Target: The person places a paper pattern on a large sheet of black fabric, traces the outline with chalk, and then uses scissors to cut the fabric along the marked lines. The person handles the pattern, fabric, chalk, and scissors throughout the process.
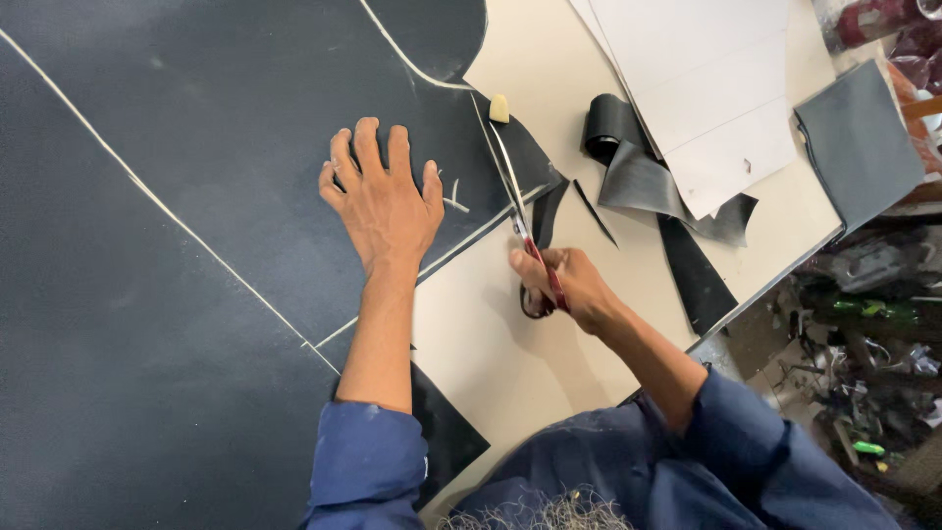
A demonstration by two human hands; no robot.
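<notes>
**Scissors at the chalk line, dark sheet pinned flat**

Your left hand (pixel 381 196) lies released, palm down and fingers spread, pressing on the big dark sheet (pixel 196 245) that covers the worktop (pixel 491 344) from the centre out to 9 o'clock. Pale chalk lines (pixel 147 191) cross the sheet; one runs just below your left wrist toward 2 o'clock.

Your right hand (pixel 572 285) is clenched around the red handles of the scissors (pixel 515 201), at about 4 o'clock from your left hand. The blades point toward 12 o'clock and lie at the sheet's edge, beside your left thumb. Whether the blades are parted, you cannot tell.

A small pale chalk piece (pixel 499 108) sits on the sheet just past the blade tips. Toward 2 o'clock from the scissors lie dark offcuts (pixel 677 236), a dark roll (pixel 608 123) and white paper patterns (pixel 706 88) overlapping them. A grey panel (pixel 859 137) rests at the worktop's edge at 3 o'clock.
</notes>
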